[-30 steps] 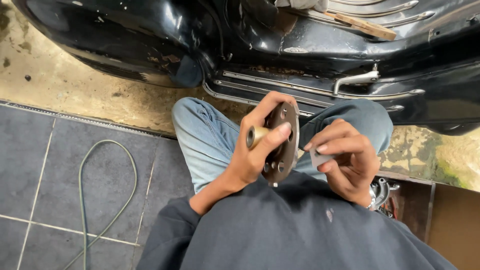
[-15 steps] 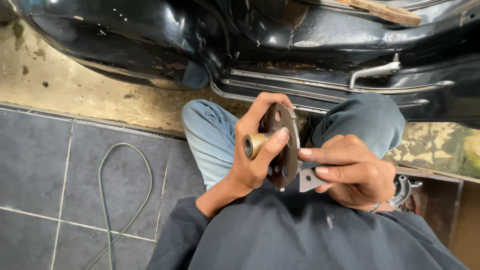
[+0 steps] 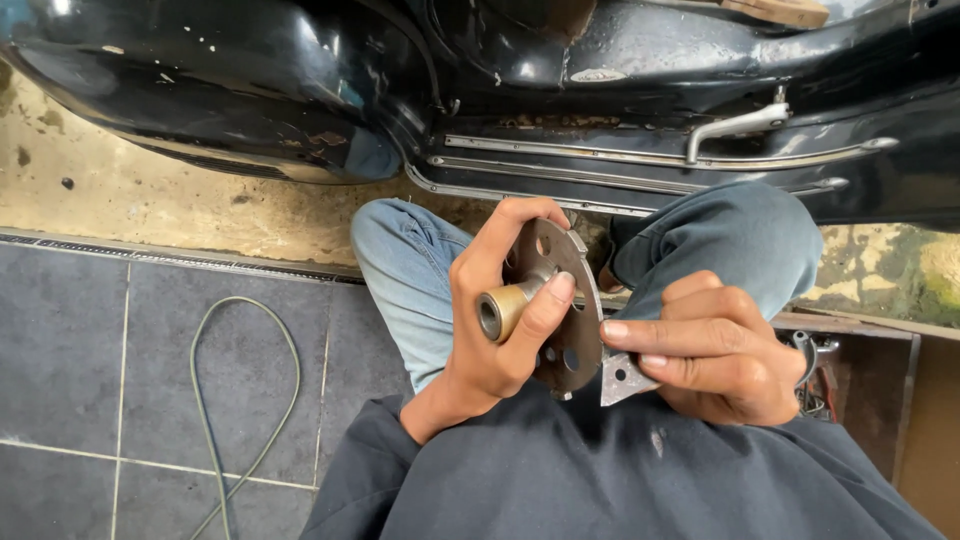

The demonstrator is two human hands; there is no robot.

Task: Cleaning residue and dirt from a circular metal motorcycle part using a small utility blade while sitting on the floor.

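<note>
Left hand: the left hand (image 3: 495, 325) grips a round, dark metal disc with drilled holes (image 3: 562, 305); thumb and fingers curl over its upper rim and around its hub, clenched on the part.
Disc position: it is held above the lap, between the two knees in blue jeans (image 3: 420, 275), just in front of the dark grey sweatshirt (image 3: 610, 480).
Disc facing: it stands on edge, its flat face turned to the person's left; the rim runs from the top, near the scooter, down toward the body.
Hub: a short brass-coloured cylindrical bush (image 3: 500, 310) juts from the disc's centre; its long axis lies roughly level and its open end points left.
Right hand: the right hand (image 3: 715, 350) closes its fingers on a small grey triangular metal piece with a hole (image 3: 622, 375), pressed against the lower edge of the disc.
Behind: a glossy black scooter body with chrome floor strips (image 3: 620, 160) stands on a stained concrete floor (image 3: 150, 195).
Left side: a thin green hose (image 3: 235, 400) loops over grey floor tiles (image 3: 60, 350).
Labels or packages: none can be made out.
</note>
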